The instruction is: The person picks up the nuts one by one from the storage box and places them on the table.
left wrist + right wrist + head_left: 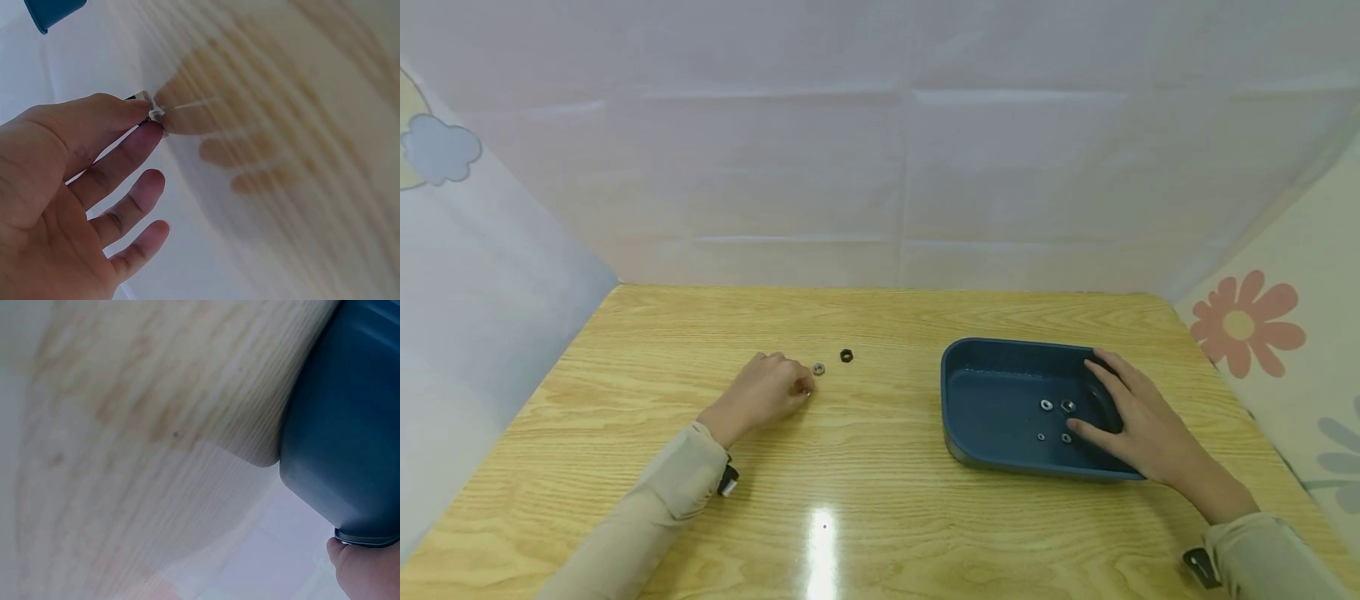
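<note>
My left hand (767, 396) is low over the table's left half. Its thumb and forefinger pinch a small metal nut (156, 115), mostly hidden by the fingertips; the other fingers are spread apart. Just beyond those fingertips lie a silver nut (819, 369) and a black nut (846, 356). At the right stands a dark blue tray (992, 462) with several small metal nuts inside, among them a bright ring-like one (1047, 405). My right hand (1138, 425) rests over the tray's right end, fingers spread at the rim and thumb extended above the inside.
The wood-grain table (880, 533) has a pale cloth backdrop (775, 167) behind it. Printed cloth with a red flower (1238, 325) hangs along the right side. A bright light reflection lies on the table's front part.
</note>
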Motion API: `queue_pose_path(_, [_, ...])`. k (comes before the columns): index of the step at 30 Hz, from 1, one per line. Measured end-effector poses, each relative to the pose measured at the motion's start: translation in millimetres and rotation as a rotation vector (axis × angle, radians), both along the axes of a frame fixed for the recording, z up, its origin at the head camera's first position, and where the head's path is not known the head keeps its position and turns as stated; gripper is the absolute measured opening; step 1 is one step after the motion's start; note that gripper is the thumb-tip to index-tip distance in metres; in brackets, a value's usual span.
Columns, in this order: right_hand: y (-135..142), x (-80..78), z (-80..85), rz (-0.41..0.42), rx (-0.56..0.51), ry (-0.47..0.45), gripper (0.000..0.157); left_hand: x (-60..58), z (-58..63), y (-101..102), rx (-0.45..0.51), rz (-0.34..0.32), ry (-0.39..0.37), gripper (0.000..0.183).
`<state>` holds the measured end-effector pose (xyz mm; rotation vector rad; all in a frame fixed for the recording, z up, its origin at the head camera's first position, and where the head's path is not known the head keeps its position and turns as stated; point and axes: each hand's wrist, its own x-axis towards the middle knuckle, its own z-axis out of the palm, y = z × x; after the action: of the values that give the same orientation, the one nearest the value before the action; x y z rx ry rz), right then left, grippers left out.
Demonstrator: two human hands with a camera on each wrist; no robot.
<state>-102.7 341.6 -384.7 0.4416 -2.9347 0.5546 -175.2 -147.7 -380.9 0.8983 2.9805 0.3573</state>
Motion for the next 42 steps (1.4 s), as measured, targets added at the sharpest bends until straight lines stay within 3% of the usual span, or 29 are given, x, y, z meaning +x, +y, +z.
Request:
queue_pose_path(26, [0,-1.1,1.6,0.011,-0.008,0.0,0.094,0.4,-0.2,-5,0.027,0.02,-0.071,0.015])
queue_pose_path(35, [-1,-1.7,0.2,0.014,-0.008,0.004,0.094,1.9,4.4,-8,0.062,0.071,-0.103,0.024])
queue_pose_path(42, [-1,-2.2,-1.8,0.015,-0.001,-0.001,0.095,-0.2,9.4,-1,0.085,0.053,-0.086,0.026])
